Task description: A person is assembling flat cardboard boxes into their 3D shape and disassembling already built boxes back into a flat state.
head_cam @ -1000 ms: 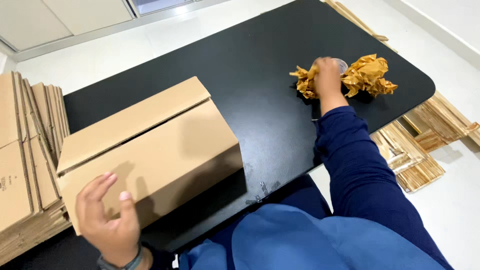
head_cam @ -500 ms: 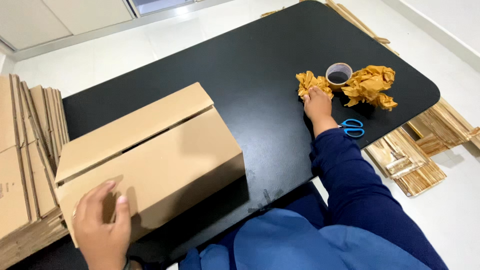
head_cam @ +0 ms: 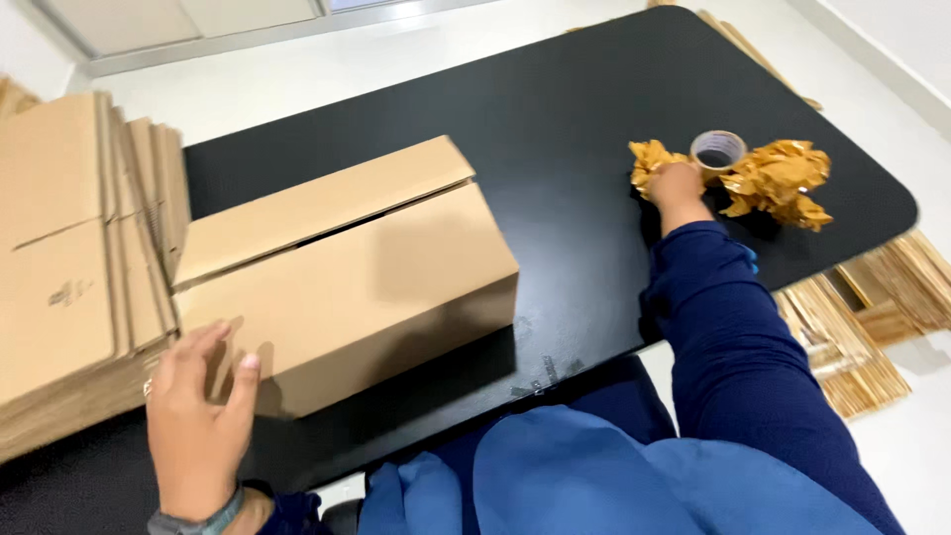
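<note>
A closed brown cardboard box lies on the black table, its top flaps meeting at a seam. My left hand rests with spread fingers against the box's near left corner, holding nothing. At the far right, my right hand is closed on a small crumpled brown paper wad. A roll of brown tape stands just beyond my fingers, with a bigger crumpled brown wad to its right. My dark blue sleeve covers the table edge below.
A stack of flattened cardboard boxes sits beside the box on the left. More flat cardboard bundles lie on the white floor past the table's right edge. A bit of blue, perhaps scissors, peeks out by my sleeve.
My right hand left the tape roll and moved onto the small wad to its left. My left hand came down against the box's near corner. The view shifted, hiding the scissors behind my arm.
</note>
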